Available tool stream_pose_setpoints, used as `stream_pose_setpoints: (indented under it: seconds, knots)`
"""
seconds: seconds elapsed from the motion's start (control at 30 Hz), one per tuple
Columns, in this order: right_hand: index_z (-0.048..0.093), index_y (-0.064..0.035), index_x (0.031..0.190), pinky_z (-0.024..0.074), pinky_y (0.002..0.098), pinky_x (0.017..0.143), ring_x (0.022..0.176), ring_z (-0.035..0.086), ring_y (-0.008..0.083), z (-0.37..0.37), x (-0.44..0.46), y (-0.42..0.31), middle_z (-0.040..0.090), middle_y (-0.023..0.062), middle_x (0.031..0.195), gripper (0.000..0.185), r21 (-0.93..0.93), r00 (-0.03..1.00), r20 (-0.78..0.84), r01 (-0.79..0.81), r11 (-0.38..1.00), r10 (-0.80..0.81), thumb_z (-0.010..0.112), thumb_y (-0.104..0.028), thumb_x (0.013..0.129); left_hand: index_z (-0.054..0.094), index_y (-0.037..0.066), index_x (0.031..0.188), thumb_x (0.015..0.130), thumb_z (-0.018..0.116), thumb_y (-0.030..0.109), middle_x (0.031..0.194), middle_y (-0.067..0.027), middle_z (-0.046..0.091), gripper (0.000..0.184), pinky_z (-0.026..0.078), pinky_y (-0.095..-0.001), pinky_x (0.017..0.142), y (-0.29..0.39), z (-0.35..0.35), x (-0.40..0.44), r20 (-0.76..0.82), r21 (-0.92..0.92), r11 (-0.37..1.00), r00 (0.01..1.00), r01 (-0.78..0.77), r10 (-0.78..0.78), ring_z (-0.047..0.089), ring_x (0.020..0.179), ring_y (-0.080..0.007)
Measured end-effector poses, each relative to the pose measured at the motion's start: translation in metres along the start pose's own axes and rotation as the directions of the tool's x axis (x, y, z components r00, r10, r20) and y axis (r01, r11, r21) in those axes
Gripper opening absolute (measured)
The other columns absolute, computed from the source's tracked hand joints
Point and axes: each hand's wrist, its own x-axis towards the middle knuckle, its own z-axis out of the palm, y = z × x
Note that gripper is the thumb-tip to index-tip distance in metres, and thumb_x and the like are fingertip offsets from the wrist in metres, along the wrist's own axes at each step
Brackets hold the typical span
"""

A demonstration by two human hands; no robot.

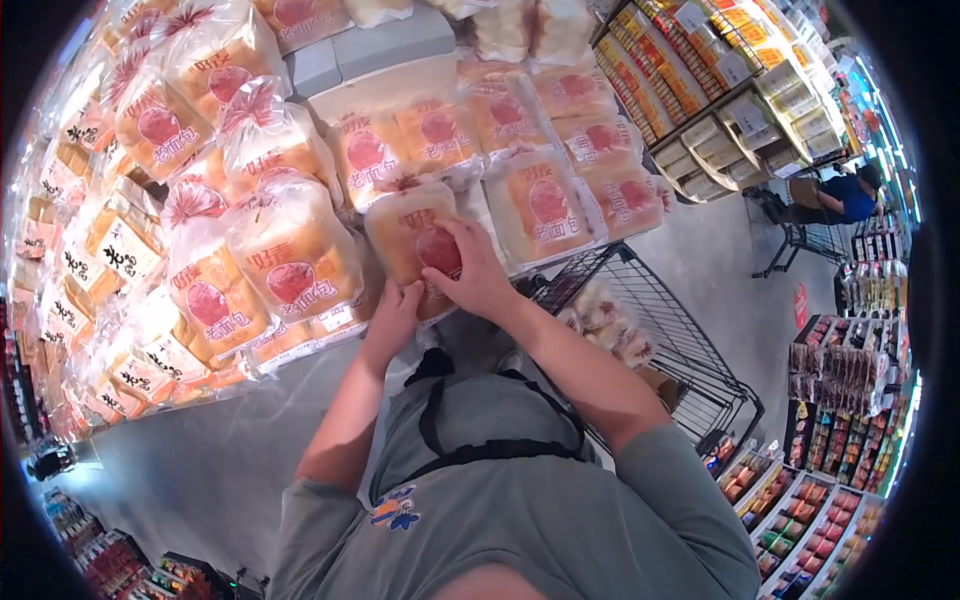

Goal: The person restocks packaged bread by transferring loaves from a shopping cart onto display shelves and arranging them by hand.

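A clear plastic bag of bread (408,240) with a round red print stands tilted at the front edge of the display, in front of me. My right hand (474,265) lies across its right side, fingers and thumb curved onto the front and gripping it. My left hand (396,312) holds the lower left corner, its fingertips closed against the bag and partly hidden. To the left sits another bag of bread (293,262); to the right, one more bag of bread (545,205) rests on the display.
A black wire shopping cart (672,330) with packed goods stands to my right, close to the display. Behind the bread lie grey boxes (395,45). A shelf rack (720,100) rises at the upper right. Farther right, a person (850,193) is beside another cart (800,238).
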Motion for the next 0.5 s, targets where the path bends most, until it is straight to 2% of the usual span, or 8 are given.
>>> stream_pose_setpoints:
  seconds: [0.1,0.17,0.2,0.27,0.37,0.4,0.47,0.5]
  knots:
    - [0.04,-0.0068,0.136,0.0349,0.0451,0.105,0.121,0.044,0.039,0.015,0.004,0.002,0.043,0.0224,0.129,0.071,0.13,0.996,0.057,-0.082,0.988,0.075,0.073,-0.032,0.079,0.041,-0.008,0.128,0.095,0.051,0.027,0.127,-0.0277,0.05,0.049,0.035,-0.0369,0.103,-0.007,-0.003,-0.001,0.016,-0.068,0.989,0.992,0.128,-0.128,0.047,0.123,-0.0351]
    - [0.042,-0.0075,0.135,0.0369,0.0476,0.102,0.117,0.046,0.0417,0.033,0.005,0.006,0.044,0.023,0.129,0.071,0.076,0.992,0.067,-0.109,0.991,0.104,0.072,-0.036,0.077,0.036,-0.007,0.134,0.093,0.056,0.025,0.137,-0.0284,0.04,0.056,0.03,-0.0405,0.109,-0.02,0.002,-0.007,-0.232,0.309,0.939,0.946,-0.149,0.227,0.036,0.132,-0.0398]
    - [0.042,-0.0075,0.135,0.0369,0.0476,0.102,0.117,0.046,0.0417,0.036,0.006,0.008,0.044,0.023,0.129,0.071,0.073,0.992,0.064,-0.114,0.991,0.11,0.072,-0.036,0.077,0.036,-0.007,0.134,0.093,0.056,0.025,0.137,-0.0284,0.04,0.056,0.03,-0.0405,0.109,-0.003,0.007,-0.018,-0.226,0.307,0.94,0.948,-0.15,0.225,0.036,0.132,-0.0398]
    - [0.04,-0.0092,0.137,0.0376,0.0481,0.101,0.116,0.046,0.0433,0.043,0.007,0.01,0.044,0.0234,0.129,0.073,-0.007,0.985,0.096,-0.146,0.989,0.146,0.071,-0.039,0.078,0.036,-0.002,0.138,0.091,0.058,0.02,0.143,-0.0282,0.032,0.056,0.023,-0.0444,0.113,0.032,0.017,-0.043,-0.179,0.519,0.794,0.869,-0.315,0.462,0.026,0.137,-0.0431]
    - [0.038,-0.0111,0.138,0.0391,0.0492,0.099,0.115,0.046,0.0434,0.043,0.012,0.006,0.045,0.0238,0.127,0.075,-0.143,0.969,0.151,-0.175,0.974,0.196,0.07,-0.043,0.078,0.042,0.001,0.137,0.09,0.058,0.019,0.145,-0.0261,0.033,0.052,0.023,-0.0449,0.113,0.049,0.012,-0.033,-0.055,0.544,0.722,0.84,-0.427,0.539,0.029,0.137,-0.0414]
    - [0.038,-0.0111,0.138,0.0391,0.0492,0.099,0.115,0.046,0.0434,0.044,0.013,0.004,0.045,0.0238,0.127,0.075,-0.143,0.968,0.155,-0.178,0.974,0.199,0.07,-0.043,0.078,0.042,0.001,0.137,0.09,0.058,0.019,0.145,-0.0261,0.033,0.052,0.023,-0.0449,0.113,0.05,0.011,-0.022,-0.056,0.543,0.725,0.843,-0.424,0.535,0.029,0.137,-0.0414]
    - [0.037,-0.0111,0.14,0.0402,0.0501,0.096,0.115,0.046,0.0422,0.048,0.017,-0.001,0.045,0.0238,0.126,0.078,-0.309,0.918,0.248,-0.227,0.924,0.309,0.068,-0.045,0.077,0.052,0.001,0.127,0.088,0.059,0.018,0.141,-0.024,0.039,0.043,0.025,-0.0471,0.112,0.051,0.008,0.018,-0.059,0.486,0.754,0.843,-0.443,0.534,0.034,0.133,-0.0405]
    - [0.037,-0.0111,0.14,0.0402,0.0501,0.096,0.115,0.046,0.0422,0.05,0.016,-0.005,0.045,0.0238,0.126,0.078,-0.309,0.917,0.246,-0.233,0.922,0.314,0.068,-0.045,0.077,0.055,0.002,0.124,0.087,0.06,0.018,0.137,-0.0215,0.044,0.041,0.026,-0.0474,0.111,0.05,0.01,0.041,-0.064,0.572,0.681,0.803,-0.457,0.593,0.038,0.131,-0.0388]
